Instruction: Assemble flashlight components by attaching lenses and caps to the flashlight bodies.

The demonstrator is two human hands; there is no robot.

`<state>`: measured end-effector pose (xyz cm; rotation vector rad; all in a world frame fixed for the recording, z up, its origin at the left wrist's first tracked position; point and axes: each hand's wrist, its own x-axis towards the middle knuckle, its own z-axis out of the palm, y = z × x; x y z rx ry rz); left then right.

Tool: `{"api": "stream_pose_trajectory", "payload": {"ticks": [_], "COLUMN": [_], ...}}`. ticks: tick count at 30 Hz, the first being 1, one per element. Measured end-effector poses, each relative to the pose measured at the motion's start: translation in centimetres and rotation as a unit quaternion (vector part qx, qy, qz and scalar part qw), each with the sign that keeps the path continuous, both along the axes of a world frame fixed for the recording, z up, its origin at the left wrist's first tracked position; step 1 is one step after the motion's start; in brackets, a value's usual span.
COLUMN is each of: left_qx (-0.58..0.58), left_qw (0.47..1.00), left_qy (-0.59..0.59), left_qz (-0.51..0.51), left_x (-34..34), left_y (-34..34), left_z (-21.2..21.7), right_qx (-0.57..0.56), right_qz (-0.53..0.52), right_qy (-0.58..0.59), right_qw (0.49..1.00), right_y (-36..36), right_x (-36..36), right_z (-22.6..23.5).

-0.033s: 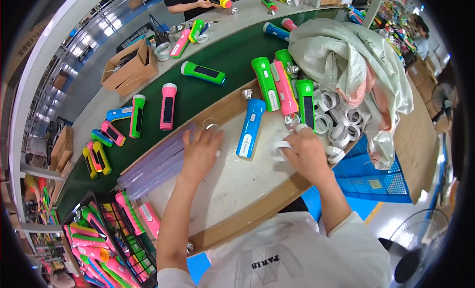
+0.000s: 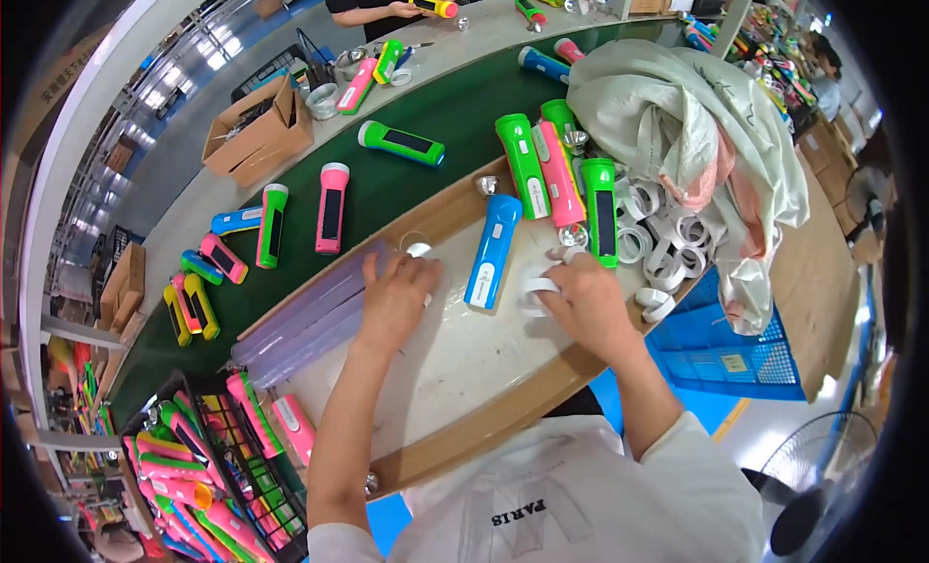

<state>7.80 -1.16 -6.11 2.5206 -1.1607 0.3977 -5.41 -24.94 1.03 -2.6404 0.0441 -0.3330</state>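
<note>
My left hand point(image 2: 395, 297) is over the tray, its fingers curled around a clear round lens point(image 2: 418, 249) that catches the light. A small white bit shows at the thumb side of this hand; what it is I cannot make out. My right hand point(image 2: 595, 307) is closed on a white plastic ring point(image 2: 535, 290), held just above the tray. Between the hands a blue flashlight point(image 2: 494, 249) lies in the tray. A small silver reflector point(image 2: 574, 235) sits right beyond my right fingers, beside a green flashlight point(image 2: 601, 215).
The cardboard-edged tray point(image 2: 464, 355) holds long clear plastic sleeves point(image 2: 310, 316) at left and loose white rings point(image 2: 668, 244) at right, under a woven sack point(image 2: 668, 108). Flashlights lie on the green belt point(image 2: 310, 128). A black basket point(image 2: 208, 399) of flashlights stands lower left. Another person's hand point(image 2: 406, 10) holds a flashlight.
My right hand has moved slightly left with the white ring, closer to the blue flashlight. The lens at my left fingertips has tilted and now shows a bright glare. The whole view has shifted a little.
</note>
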Motion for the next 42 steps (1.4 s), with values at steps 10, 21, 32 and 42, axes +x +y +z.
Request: {"api": "stream_pose_trajectory", "payload": {"ticks": [10,21,32,42], "left_qx": [-0.172,-0.278,-0.337,-0.435], "left_qw": [0.969,0.924,0.826,0.588], "left_qy": [0.167,0.253,0.451,0.682], "left_qz": [0.054,0.071,0.022,-0.02], "left_x": [-0.2,-0.4,-2.0,-9.0], "left_y": [0.5,-5.8,-3.5,5.3], "left_z": [3.5,2.9,2.0,10.7], "right_qx": [0.783,0.89,0.913,0.877], "right_qz": [0.082,-0.001,0.004,-0.021], "right_qy": [0.205,0.135,0.062,0.143], "right_qw": [0.581,0.435,0.403,0.457], "right_y": [3.5,2.6,1.5,3.7], "right_x": [3.9,5.0,4.9,4.4], "right_z": [-3.8,-6.4,-6.1,-6.0]}}
